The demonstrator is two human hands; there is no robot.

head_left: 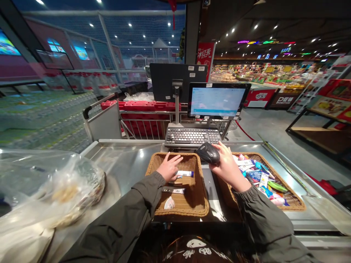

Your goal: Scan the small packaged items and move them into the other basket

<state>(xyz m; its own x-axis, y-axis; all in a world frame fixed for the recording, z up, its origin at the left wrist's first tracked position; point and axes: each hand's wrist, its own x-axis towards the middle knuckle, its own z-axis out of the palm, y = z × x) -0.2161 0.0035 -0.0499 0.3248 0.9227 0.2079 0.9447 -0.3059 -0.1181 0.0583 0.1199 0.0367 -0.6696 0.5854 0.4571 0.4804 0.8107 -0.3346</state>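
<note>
My right hand (226,164) is wrapped round a black handheld barcode scanner (208,153), held above the gap between two wicker baskets. My left hand (168,168) reaches over the left wicker basket (204,204), fingers stretched out and apart. Right beside those fingers lies a white and blue packet (185,174); whether they touch it I cannot tell. Nearer to me in the same basket are a slim dark and white packet (174,190) and a small pale round packet (169,203). The right wicker basket (297,204) holds a heap of small colourful packets (257,175).
A keyboard (192,136) stands behind the baskets, below a lit monitor (218,100) and a second screen's dark back (175,80). Clear plastic bags (63,182) cover the left of the metal counter (123,160). A long thin green stem (285,162) lies along the right side.
</note>
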